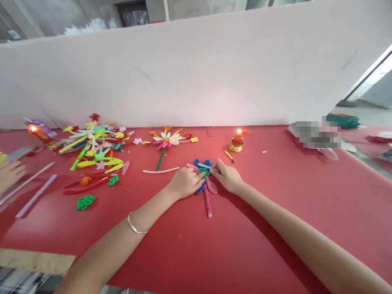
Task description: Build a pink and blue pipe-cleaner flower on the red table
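A pipe-cleaner flower (210, 186) lies on the red table in front of me, with blue and pink looped petals, a green centre and a pink wrapped stem. My left hand (186, 182) grips it from the left, fingertips at the green centre. Between the thumb and fingers of my right hand (228, 175) is a thin translucent glue stick (204, 166), its end over the upper petals. Whether its tip touches the flower I cannot tell.
A lit red candle (238, 141) stands behind my right hand, near a short yellow stub (229, 156). A finished flower (166, 141) and a white pipe cleaner (161, 170) lie left of centre. Farther left are piled pipe-cleaner pieces (92, 143), another lit candle (41, 134) and a co-worker's hand (10, 173).
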A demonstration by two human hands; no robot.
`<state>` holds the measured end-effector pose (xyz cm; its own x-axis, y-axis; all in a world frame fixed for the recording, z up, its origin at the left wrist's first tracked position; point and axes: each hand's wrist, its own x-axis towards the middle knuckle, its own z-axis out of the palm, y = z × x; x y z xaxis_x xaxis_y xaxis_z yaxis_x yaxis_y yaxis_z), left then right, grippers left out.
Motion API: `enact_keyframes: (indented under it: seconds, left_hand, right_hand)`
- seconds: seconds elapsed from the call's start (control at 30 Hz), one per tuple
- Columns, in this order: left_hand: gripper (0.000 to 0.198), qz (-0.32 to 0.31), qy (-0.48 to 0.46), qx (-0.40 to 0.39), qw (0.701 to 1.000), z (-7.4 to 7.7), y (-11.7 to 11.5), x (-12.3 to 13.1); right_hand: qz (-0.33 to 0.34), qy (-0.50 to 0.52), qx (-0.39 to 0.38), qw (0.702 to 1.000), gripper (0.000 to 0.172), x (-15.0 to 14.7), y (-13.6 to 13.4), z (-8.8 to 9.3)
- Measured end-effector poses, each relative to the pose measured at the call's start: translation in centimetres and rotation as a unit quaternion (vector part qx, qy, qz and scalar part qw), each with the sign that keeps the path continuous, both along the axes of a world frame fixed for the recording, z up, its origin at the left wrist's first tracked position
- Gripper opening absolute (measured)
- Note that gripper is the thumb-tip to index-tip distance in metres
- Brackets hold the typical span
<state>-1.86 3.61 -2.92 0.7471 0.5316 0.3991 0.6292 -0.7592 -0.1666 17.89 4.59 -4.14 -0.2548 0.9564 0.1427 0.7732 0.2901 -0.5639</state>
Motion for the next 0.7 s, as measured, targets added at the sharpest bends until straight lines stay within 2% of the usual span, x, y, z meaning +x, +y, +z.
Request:
enact_keyframes:
  seconds: [0.7]
  left_hand:
    - [0.031, 0.002, -0.001, 0.017, 1.000, -0.22, 0.09, -0.04]
  right_hand:
    - [0.006, -0.041, 0.015, 0.999, 0.024, -0.06, 0.00, 0.17]
